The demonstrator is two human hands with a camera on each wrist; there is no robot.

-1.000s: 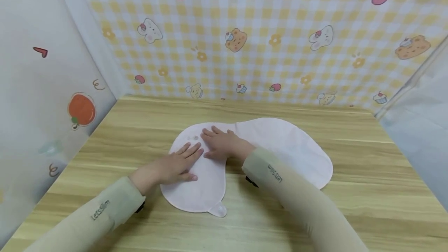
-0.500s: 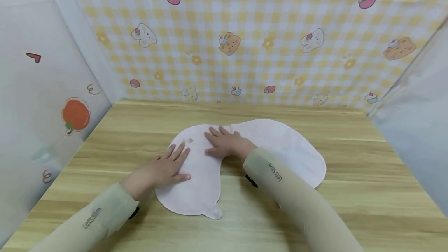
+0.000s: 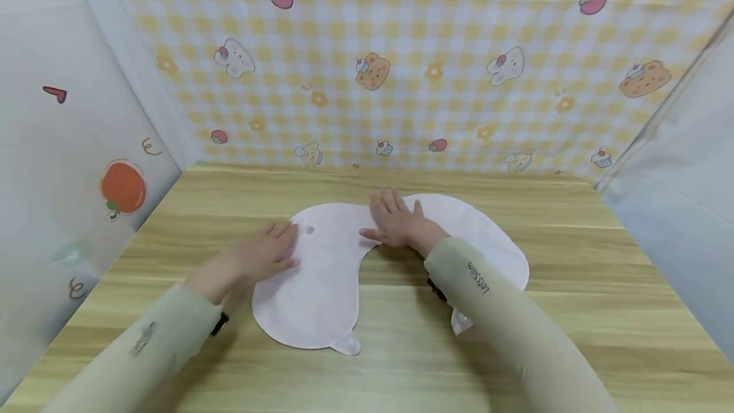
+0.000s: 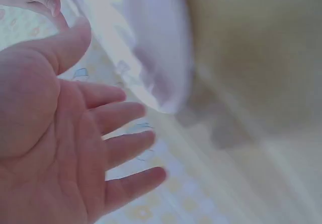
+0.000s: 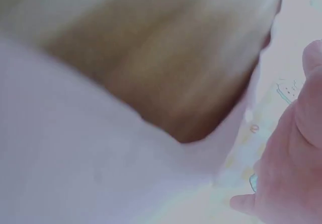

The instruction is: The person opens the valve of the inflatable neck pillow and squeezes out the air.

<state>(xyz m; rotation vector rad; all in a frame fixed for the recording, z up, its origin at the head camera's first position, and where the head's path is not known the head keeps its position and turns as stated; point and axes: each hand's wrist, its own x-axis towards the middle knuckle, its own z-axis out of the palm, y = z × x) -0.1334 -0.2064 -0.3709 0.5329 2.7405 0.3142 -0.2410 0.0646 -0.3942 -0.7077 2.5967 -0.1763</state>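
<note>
Pale pink bib (image 3: pixel 321 285), curved like a horseshoe, lies flat mid-way across the wooden table (image 3: pixel 602 298), with a small tab at its near left end. Your left hand (image 3: pixel 258 259) rests fingers-straight at the bib's left edge, gripping nothing; your right hand (image 3: pixel 401 225) presses flat, fingers spread, on the top of the curve, also gripping nothing. Both wrist views are blurred; the left one shows an open palm (image 4: pixel 65 148).
</note>
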